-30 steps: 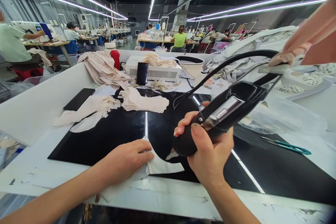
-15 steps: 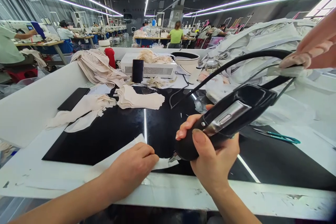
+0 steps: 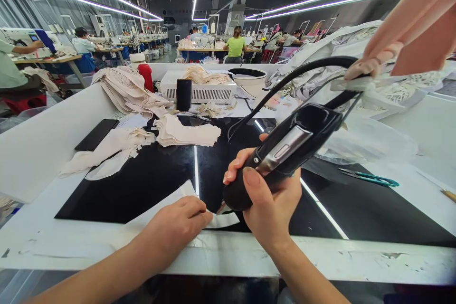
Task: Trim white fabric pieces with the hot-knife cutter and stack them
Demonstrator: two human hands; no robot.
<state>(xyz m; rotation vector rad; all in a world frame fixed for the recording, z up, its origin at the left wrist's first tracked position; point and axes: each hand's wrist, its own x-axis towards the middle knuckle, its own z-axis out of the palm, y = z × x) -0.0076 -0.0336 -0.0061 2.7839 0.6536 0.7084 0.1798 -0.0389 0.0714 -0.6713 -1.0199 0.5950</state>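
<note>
On the black mat (image 3: 149, 178), near side, my left hand (image 3: 178, 228) curls over white cloth (image 3: 169, 199), grip unclear; my right hand (image 3: 269, 202) clasps a black tool (image 3: 285, 152).

Upright blk phone (image 3: 184, 95) nr wht box (image 3: 213, 93), teal snips (image 3: 384, 181) R.

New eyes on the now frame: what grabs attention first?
Probably the bulky black handheld tool right of centre, gripped in the right hand, its thick cable arching toward the upper right. Next, the pale cloth under the left hand at the near edge of the glossy black sheet. Then the bright red object at the back, left of the white vented box.
</note>
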